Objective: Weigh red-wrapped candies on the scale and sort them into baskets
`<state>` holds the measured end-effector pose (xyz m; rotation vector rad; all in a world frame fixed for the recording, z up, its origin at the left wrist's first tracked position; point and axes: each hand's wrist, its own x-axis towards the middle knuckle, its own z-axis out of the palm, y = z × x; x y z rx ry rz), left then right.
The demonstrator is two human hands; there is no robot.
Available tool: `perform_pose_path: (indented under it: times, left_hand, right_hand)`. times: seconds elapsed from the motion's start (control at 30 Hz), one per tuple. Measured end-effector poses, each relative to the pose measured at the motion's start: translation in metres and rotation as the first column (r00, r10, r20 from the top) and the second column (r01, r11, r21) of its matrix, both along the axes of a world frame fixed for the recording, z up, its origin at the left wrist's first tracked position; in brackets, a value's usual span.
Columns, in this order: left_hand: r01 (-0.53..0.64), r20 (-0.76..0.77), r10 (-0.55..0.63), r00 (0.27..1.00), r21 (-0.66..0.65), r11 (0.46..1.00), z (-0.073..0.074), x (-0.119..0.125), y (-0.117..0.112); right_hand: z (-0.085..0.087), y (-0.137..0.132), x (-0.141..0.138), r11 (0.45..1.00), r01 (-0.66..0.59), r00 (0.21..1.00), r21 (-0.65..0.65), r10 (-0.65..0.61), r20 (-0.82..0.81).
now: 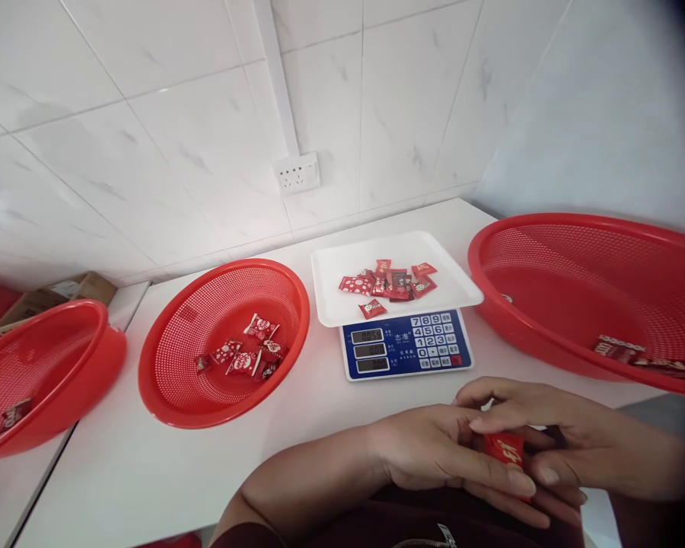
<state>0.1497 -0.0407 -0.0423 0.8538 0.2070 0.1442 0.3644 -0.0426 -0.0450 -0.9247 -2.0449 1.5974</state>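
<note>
My left hand point(445, 449) and my right hand point(576, 434) meet low in front of my body at the right. Between them is a small red wrapped candy point(505, 447) with gold lettering. The fingers of both hands close around it and cover part of its wrapper. Beyond them stands a blue digital scale point(400, 358) with a keypad and small displays. Its white tray point(334, 293) bears a loose pile of red and dark wrapped candies point(399, 284), with one red packet apart near the front.
Left of the scale, a red mesh basket point(174, 380) holds several wrapped packets point(243, 359). Another red basket point(582, 228) at the right has packets inside, and a third point(91, 365) stands far left before a cardboard box point(85, 289). A socket point(297, 175) is on the tiled wall.
</note>
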Motion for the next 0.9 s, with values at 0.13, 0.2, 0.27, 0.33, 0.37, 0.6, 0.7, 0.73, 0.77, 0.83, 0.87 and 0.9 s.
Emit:
perform_pose_path:
  times: [0.13,0.2,0.27,0.33,0.37,0.6,0.7,0.73,0.77,0.83,0.87,0.9]
  left_hand:
    - [0.005,-0.006,-0.005,1.0,-0.001,1.0,0.0,0.0,0.002]
    - [0.017,-0.013,-0.017,1.0,0.006,1.0,0.001,0.0,0.003]
    - [0.037,-0.02,-0.036,0.999,0.019,0.999,0.003,0.0,0.003]
    - [0.053,-0.024,-0.052,0.998,0.035,0.998,0.003,0.001,0.003]
    - [0.059,-0.029,-0.057,0.998,0.041,0.997,0.002,0.001,0.003]
    - [0.055,-0.03,-0.053,0.998,0.05,0.997,-0.006,0.0,0.003]
    - [0.008,-0.01,-0.008,1.0,0.03,1.0,-0.006,-0.001,0.004]
    - [-0.014,-0.011,0.014,1.0,0.025,1.0,-0.006,-0.001,0.004]
    - [-0.033,-0.015,0.034,0.999,0.023,0.999,-0.006,-0.002,0.004]
    - [-0.065,-0.027,0.065,0.998,0.027,0.998,-0.006,-0.001,0.003]
    - [-0.074,-0.03,0.075,0.997,0.032,0.997,-0.007,0.0,0.003]
    - [-0.081,-0.029,0.082,0.996,0.038,0.996,-0.009,0.0,0.002]
  right_hand:
    - [0.0,0.0,-0.004,0.999,-0.023,1.0,-0.023,0.023,-0.012]
    - [-0.001,-0.001,-0.003,0.999,-0.017,1.0,-0.036,0.016,-0.011]
    - [-0.003,-0.002,-0.002,1.0,-0.018,1.0,-0.026,0.018,0.007]
    - [-0.006,-0.002,0.0,1.0,-0.007,0.999,0.002,0.007,0.032]
    - [-0.007,-0.002,0.0,1.0,0.0,0.999,0.014,-0.001,0.043]
    - [-0.001,-0.002,-0.007,0.997,0.067,0.994,-0.028,-0.064,0.083]
    - [0.005,-0.002,-0.014,0.985,0.164,0.985,-0.055,-0.161,0.058]
    - [0.006,-0.002,-0.016,0.98,0.191,0.981,-0.064,-0.187,0.054]
    - [0.007,-0.002,-0.017,0.975,0.212,0.977,-0.071,-0.209,0.049]
    - [0.007,-0.003,-0.018,0.966,0.247,0.969,-0.079,-0.246,0.03]
    - [0.006,-0.003,-0.018,0.961,0.264,0.964,-0.076,-0.264,0.014]
    - [0.005,-0.003,-0.017,0.959,0.276,0.961,-0.066,-0.277,-0.003]
